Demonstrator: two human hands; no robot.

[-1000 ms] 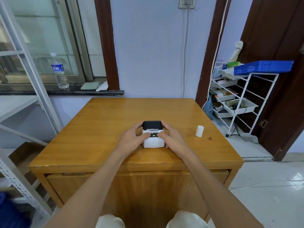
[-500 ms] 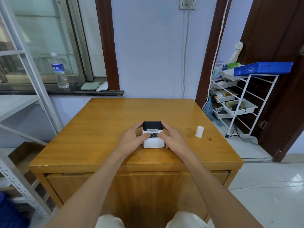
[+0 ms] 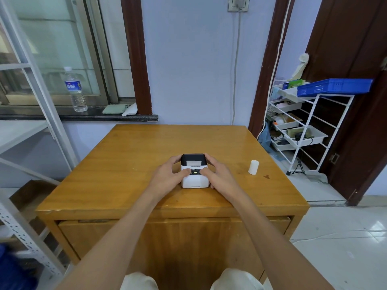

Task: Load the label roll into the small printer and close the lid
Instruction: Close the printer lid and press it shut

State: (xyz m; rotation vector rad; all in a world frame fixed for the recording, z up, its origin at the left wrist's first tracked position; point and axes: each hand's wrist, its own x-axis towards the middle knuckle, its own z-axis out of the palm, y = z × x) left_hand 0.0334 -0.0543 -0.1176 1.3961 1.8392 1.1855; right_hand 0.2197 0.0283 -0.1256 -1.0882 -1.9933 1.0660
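Observation:
A small white printer [image 3: 195, 180] with a black lid stands near the front middle of the wooden table [image 3: 146, 155]. Its lid lies flat and a green light glows on its front panel. My left hand [image 3: 167, 176] grips its left side and my right hand [image 3: 219, 177] grips its right side, both thumbs resting on the front panel. A white label roll [image 3: 253, 167] stands upright on the table, about a hand's width to the right of my right hand, untouched.
A white wire rack [image 3: 303, 130] with trays and a blue basket [image 3: 335, 86] stands right of the table beside a dark door. A water bottle [image 3: 75, 90] sits on the window sill at back left. Metal shelving [image 3: 31, 126] flanks the left side.

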